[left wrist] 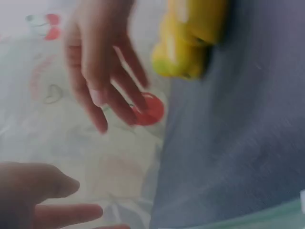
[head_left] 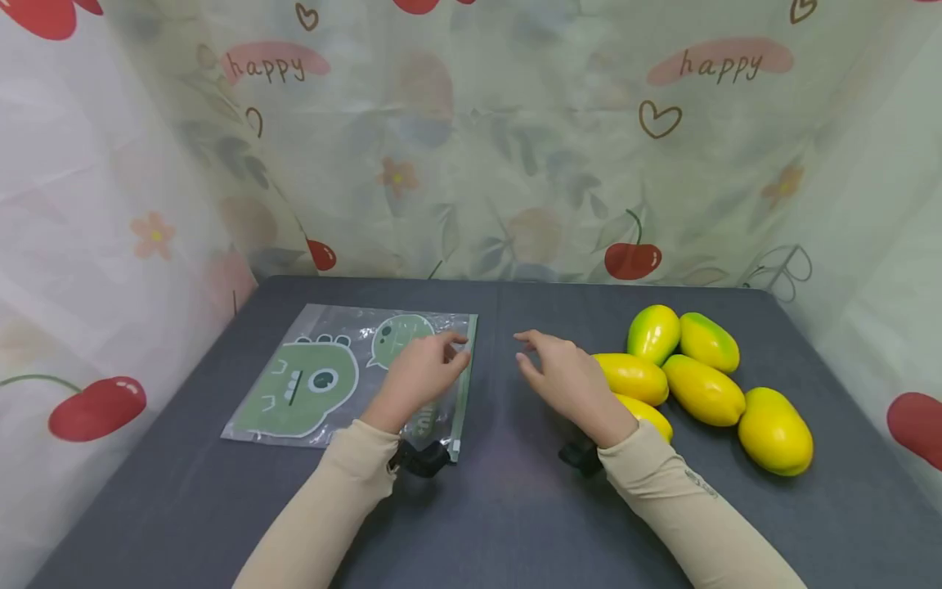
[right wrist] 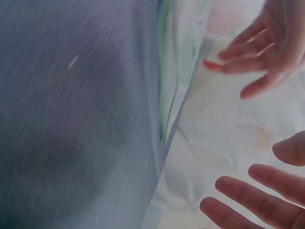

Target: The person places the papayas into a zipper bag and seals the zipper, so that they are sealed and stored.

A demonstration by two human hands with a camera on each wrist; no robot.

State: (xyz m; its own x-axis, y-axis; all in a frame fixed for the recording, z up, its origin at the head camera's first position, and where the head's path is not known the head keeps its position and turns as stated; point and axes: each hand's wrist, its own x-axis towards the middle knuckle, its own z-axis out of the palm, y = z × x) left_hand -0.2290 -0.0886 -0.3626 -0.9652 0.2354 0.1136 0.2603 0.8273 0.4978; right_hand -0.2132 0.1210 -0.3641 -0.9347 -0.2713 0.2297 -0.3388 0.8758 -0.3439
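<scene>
The left hand hovers over the printed zip bag, which lies flat at nine o'clock on the dark table. The right hand hovers beside six yellow mangoes at three o'clock. Both hands are empty — fingers relaxed, loosely spread.

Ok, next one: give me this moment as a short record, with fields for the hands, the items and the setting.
left hand: holds nothing; seen over the zip edge of the bag in the head view
right hand: holds nothing; nearest the mangoes, fingers toward the left hand
bag: clear zip bag with green cartoon print, lying flat, left side
fruit: six yellow mangoes, some tinged green, grouped on the right
surface: dark grey table
backdrop: pale cloth printed with cherries, hearts and "happy"
</scene>
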